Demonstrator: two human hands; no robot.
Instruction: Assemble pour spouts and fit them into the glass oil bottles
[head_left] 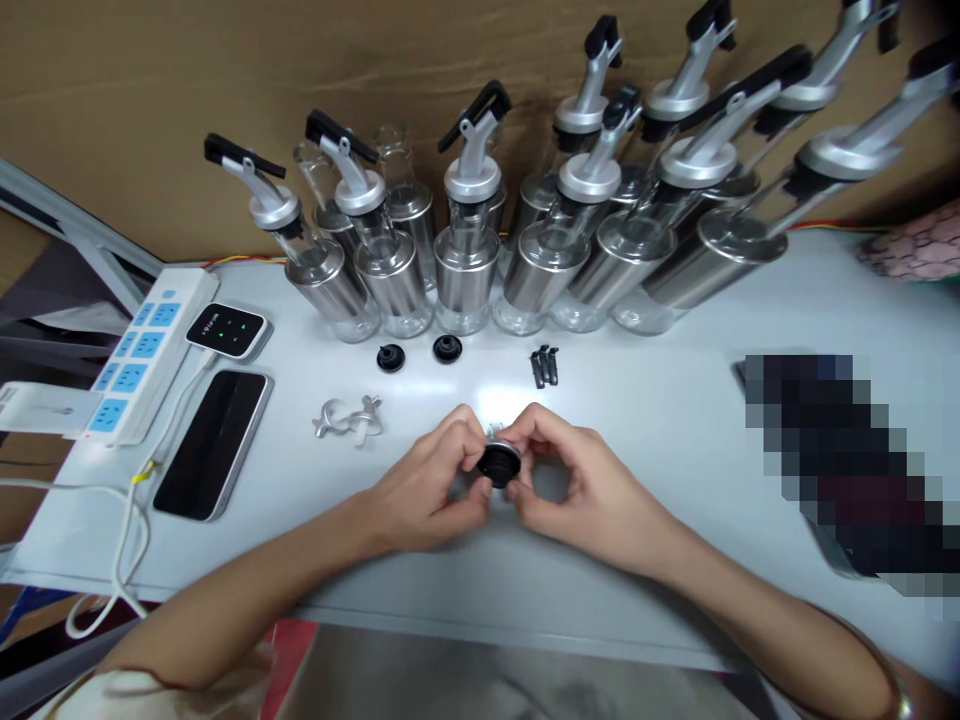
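Note:
Both my hands meet over the middle of the white table (660, 420). My left hand (435, 480) and my right hand (570, 480) pinch a small black round stopper (499, 464) with a bit of silver metal behind it. All fingers are curled around it. Two more black stoppers (391, 357) (447, 348) lie just beyond my hands. Silver metal spout parts (349, 418) lie to the left. A few small black clips (545, 365) lie to the right of the stoppers.
A row of glass and steel dispenser bottles (465, 270) with spouts stands along the cardboard back wall. A power strip (142, 350), a small black device (227, 330) and a phone (211, 440) lie at left. A blurred dark object (847, 470) sits at right.

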